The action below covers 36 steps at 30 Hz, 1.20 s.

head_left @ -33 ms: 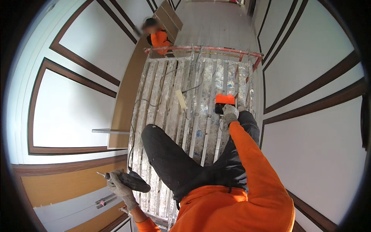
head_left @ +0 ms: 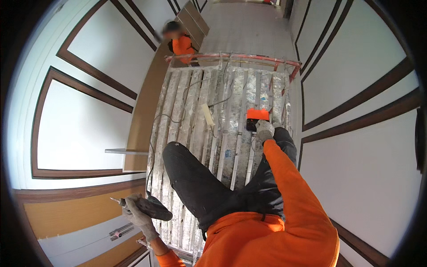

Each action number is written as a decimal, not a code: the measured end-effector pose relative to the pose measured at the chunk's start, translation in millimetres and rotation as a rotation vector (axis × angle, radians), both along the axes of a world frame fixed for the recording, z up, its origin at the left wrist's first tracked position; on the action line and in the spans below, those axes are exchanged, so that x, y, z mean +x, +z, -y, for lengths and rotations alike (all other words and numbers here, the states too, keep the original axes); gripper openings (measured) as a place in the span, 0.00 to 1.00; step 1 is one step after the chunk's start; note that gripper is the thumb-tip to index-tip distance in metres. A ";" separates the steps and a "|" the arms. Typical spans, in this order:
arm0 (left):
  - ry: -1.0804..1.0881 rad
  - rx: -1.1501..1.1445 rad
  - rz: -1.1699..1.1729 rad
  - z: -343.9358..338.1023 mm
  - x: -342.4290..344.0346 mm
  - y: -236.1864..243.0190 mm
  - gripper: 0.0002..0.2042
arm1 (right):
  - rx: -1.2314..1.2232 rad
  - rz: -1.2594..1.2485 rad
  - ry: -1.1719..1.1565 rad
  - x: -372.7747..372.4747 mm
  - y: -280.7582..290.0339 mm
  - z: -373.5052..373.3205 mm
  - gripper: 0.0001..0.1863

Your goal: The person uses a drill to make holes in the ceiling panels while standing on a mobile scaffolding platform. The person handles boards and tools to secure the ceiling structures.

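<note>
In my gloved left hand (head_left: 138, 212), at the lower left, is a dark corded power drill (head_left: 152, 208). Its bit points left, and a cable rises from the tool onto the platform. My gloved right hand (head_left: 265, 130) is at the near right edge of a small black box (head_left: 251, 125) with a raised orange lid (head_left: 258, 114). The fingers there are curled in against the box, and whatever they may pinch is hidden. Both the box and my legs rest on the paint-spattered slatted platform (head_left: 229, 153).
A red rail (head_left: 249, 56) crosses the platform's far end. A pale power strip (head_left: 207, 115) and loose black cable (head_left: 171, 116) lie on the slats. Past the far left corner is another person (head_left: 181, 46) in orange. Brown panels (head_left: 141, 120) lean along the left wall; framed white walls flank both sides.
</note>
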<state>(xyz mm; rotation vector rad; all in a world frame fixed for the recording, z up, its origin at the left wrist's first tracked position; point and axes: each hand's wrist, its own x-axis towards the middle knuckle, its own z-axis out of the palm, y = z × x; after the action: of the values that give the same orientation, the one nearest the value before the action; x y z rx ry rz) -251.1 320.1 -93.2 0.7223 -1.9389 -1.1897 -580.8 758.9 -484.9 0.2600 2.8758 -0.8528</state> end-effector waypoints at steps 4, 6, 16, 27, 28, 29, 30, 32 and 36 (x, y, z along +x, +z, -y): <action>-0.050 0.156 -0.075 -1.1 -3.1 1.4 0.18 | 0.032 -0.071 0.045 -0.7 18.6 -5.5 0.14; -0.102 0.042 -0.038 -17.1 -8.4 9.8 0.16 | 0.011 -0.072 0.038 -4.4 21.6 -14.4 0.15; -0.393 0.109 0.133 -107.3 -40.9 14.0 0.07 | -0.854 0.060 -0.292 4.5 70.5 -28.5 0.04; -0.731 -0.073 0.208 -165.7 -80.2 30.2 0.04 | -1.348 0.064 0.136 81.0 281.8 31.6 0.12; -0.783 -0.035 0.198 -174.5 -86.6 35.5 0.05 | -1.287 0.039 0.276 94.7 321.1 39.5 0.11; -0.843 0.001 0.186 -181.7 -90.9 38.0 0.07 | -1.289 0.035 0.275 105.2 355.2 46.8 0.11; -0.848 -0.002 0.186 -186.8 -92.2 35.9 0.07 | -1.270 0.011 0.387 114.6 385.9 54.2 0.10; -0.915 0.053 0.142 -195.0 -96.2 26.9 0.09 | -1.239 -0.025 0.487 126.9 421.9 60.4 0.09; -1.006 0.130 0.226 -200.7 -94.0 23.8 0.05 | -1.270 0.079 0.622 136.8 448.9 60.7 0.08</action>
<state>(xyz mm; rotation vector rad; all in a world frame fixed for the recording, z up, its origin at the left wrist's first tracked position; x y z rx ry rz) -345.1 520.8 -69.3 -0.1439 -2.5213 -1.8744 -444.0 698.2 -36.0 -0.6509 1.6115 -2.0763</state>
